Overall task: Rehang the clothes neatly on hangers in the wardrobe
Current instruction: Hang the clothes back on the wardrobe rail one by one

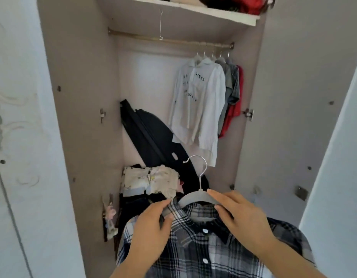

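**A:** Wardrobe [77, 117] stands open, with a rail [133, 35] across 12 o'clock under a shelf [193, 12]. What's hung so far?

**B:** Several garments are bunched at the rail's 1 o'clock end. A white top [199, 97] is in front, with grey and red ones behind it.

**A:** And what's still waiting?

**B:** A pile [151, 181] of folded and crumpled clothes sits low at 8 o'clock. It lies beside a black panel [151, 133] that leans on the back wall.

**A:** Where's the piece being worked on?

**B:** The shirt [203, 249], a buttoned plaid one, is at 6 o'clock, in front of the wardrobe. Its collar is round a grey hanger [191, 198], whose hook points up toward the rail.

**A:** What are the hands doing?

**B:** The left hand [151, 227] pinches the collar over the hanger's left end, fingers curled. The right hand [239, 215] pinches the hanger's right arm, with a finger on top and the thumb beneath.

**A:** How far along is it?

**B:** Partway, I'd say. The shirt looks seated on the hanger but isn't on the rail yet. After that the pile is still left, though how many pieces are in it I can't tell.
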A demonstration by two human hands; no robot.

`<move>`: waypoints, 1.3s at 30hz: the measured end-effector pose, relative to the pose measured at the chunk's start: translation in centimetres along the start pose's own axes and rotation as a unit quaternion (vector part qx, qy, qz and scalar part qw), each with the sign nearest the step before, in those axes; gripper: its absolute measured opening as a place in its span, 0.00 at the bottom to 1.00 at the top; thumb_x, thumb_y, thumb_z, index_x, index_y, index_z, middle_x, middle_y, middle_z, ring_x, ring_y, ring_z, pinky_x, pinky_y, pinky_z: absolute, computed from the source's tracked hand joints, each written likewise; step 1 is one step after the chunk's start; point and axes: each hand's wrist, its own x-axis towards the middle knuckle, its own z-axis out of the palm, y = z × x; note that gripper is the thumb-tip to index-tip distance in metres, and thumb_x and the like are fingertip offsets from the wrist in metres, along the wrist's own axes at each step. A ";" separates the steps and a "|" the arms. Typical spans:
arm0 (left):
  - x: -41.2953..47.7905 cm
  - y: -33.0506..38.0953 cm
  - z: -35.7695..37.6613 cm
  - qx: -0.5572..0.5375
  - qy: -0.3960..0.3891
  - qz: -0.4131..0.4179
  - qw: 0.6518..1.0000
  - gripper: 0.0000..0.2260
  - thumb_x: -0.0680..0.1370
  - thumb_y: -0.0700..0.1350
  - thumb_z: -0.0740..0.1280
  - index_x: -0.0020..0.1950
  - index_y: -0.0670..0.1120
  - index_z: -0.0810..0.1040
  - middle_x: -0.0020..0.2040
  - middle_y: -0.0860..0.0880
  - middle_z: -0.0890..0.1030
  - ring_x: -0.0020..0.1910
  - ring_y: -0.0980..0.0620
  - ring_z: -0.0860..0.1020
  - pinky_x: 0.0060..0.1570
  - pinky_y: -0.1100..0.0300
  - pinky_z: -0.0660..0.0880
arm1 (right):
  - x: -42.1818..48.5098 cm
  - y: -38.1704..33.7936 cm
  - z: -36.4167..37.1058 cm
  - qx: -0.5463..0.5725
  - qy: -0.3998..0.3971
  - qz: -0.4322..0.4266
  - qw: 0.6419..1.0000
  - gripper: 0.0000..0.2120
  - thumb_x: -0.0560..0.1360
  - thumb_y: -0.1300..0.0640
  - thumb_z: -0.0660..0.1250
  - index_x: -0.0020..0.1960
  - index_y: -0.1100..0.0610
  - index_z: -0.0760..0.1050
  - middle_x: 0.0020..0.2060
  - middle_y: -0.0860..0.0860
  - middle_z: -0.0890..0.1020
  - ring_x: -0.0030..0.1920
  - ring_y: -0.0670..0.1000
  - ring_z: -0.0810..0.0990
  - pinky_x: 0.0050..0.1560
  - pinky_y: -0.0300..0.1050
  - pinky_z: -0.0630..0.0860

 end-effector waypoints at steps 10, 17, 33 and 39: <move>17.0 -0.4 6.7 0.010 0.033 0.073 0.997 0.17 0.77 0.46 0.65 0.66 0.53 0.71 0.58 0.62 0.72 0.57 0.62 0.69 0.60 0.66 0.65 | 10.7 11.1 4.6 -0.012 0.024 0.034 0.999 0.21 0.66 0.60 0.76 0.59 0.50 0.78 0.40 0.44 0.79 0.25 0.41 0.71 0.21 0.27 0.60; 28.7 -0.9 8.4 0.047 0.082 0.074 0.993 0.16 0.78 0.47 0.63 0.66 0.54 0.71 0.58 0.59 0.74 0.57 0.61 0.72 0.58 0.68 0.66 | 20.8 17.5 8.3 0.021 0.003 0.036 0.999 0.19 0.73 0.56 0.69 0.63 0.46 0.74 0.46 0.43 0.77 0.33 0.45 0.78 0.26 0.41 0.76; 55.8 -5.3 4.4 0.133 0.118 0.163 0.970 0.22 0.78 0.48 0.62 0.71 0.51 0.63 0.67 0.53 0.69 0.65 0.56 0.66 0.60 0.71 0.55 | 46.5 24.8 16.5 -0.063 0.065 -0.017 0.996 0.19 0.79 0.52 0.58 0.69 0.44 0.65 0.51 0.47 0.74 0.46 0.53 0.77 0.36 0.46 0.75; 65.6 -7.2 0.8 0.144 0.140 0.197 0.960 0.23 0.78 0.51 0.61 0.72 0.54 0.60 0.68 0.55 0.67 0.65 0.59 0.66 0.62 0.69 0.58 | 57.2 26.9 17.7 -0.153 0.089 -0.003 0.984 0.17 0.79 0.50 0.54 0.68 0.44 0.63 0.52 0.47 0.71 0.44 0.53 0.78 0.34 0.46 0.75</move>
